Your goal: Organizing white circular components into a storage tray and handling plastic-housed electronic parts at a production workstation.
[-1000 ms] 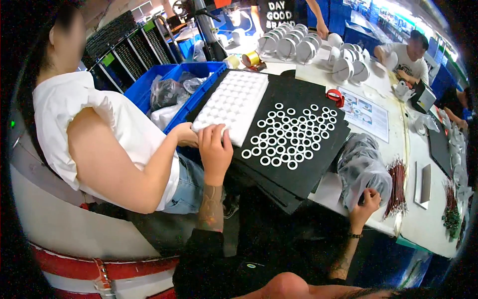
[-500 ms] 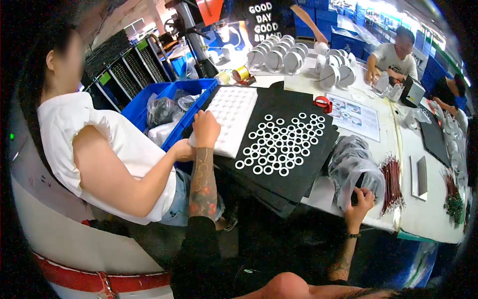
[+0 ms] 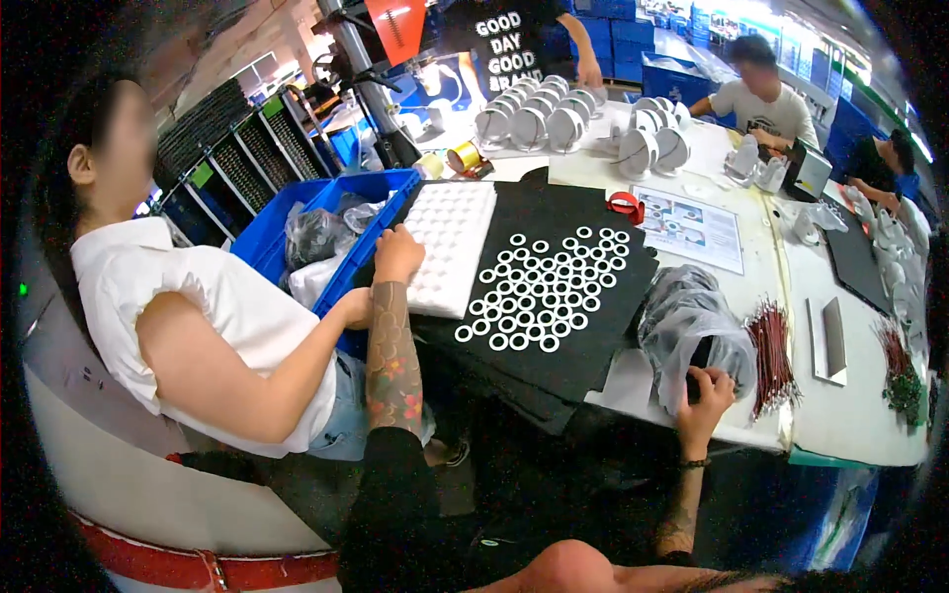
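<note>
My left hand (image 3: 398,255) is closed, its fingers curled over the left edge of a white dimpled tray (image 3: 452,237). Just below it, a co-worker's hand (image 3: 356,307) reaches toward the tray's near left corner. Right of the tray, many white rings (image 3: 534,287) lie loosely spread on a black mat (image 3: 554,381). At the table's near edge my right hand (image 3: 705,397) grips the mouth of a clear plastic bag (image 3: 682,316), fingers bent at its opening. Dark round things show through the film; whether my fingers also touch one is hidden.
A blue bin (image 3: 272,227) with bagged parts stands left of the tray. Beyond the mat are a red tape roll (image 3: 625,205), a printed sheet (image 3: 692,227) and white lamp-like housings (image 3: 529,124). Red wires (image 3: 769,361) and a metal bracket (image 3: 828,341) lie right of the bag. Co-workers surround the table.
The whole view has shifted slightly. Both my hands stay at the tray edge and the bag mouth. At the back, a co-worker's arm has moved; the seated person at right has changed posture.
</note>
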`<state>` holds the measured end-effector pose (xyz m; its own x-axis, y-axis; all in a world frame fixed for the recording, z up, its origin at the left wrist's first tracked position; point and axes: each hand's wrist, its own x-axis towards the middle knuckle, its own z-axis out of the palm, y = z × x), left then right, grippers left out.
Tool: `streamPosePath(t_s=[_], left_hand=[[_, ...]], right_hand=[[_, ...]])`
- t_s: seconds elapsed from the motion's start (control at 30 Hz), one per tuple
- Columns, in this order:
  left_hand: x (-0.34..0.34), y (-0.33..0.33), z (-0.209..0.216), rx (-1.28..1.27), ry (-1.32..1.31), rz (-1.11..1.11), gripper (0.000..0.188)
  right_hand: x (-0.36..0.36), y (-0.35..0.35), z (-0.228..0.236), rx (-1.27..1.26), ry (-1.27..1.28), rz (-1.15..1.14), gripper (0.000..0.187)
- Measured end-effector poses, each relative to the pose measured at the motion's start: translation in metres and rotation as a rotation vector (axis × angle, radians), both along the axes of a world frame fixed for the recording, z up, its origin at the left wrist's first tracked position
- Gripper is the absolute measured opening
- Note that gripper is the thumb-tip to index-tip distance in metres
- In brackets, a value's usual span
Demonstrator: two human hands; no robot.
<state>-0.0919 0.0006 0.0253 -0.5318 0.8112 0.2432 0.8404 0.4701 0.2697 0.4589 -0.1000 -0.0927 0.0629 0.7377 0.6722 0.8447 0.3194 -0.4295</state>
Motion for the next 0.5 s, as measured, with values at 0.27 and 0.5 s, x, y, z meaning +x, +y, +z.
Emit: streamPosePath(t_s=[0.27, 0.5], left_hand=[[0.004, -0.016, -0.014, 0.105, 0.160, 0.032, 0.032], [-0.017, -0.006, -0.030, 0.100, 0.130, 0.024, 0.032]], right_hand=[[-0.009, -0.002, 0.001, 0.030, 0.021, 0.030, 0.016], [-0.005, 0.002, -0.017, 0.057, 0.006, 0.078, 0.026]])
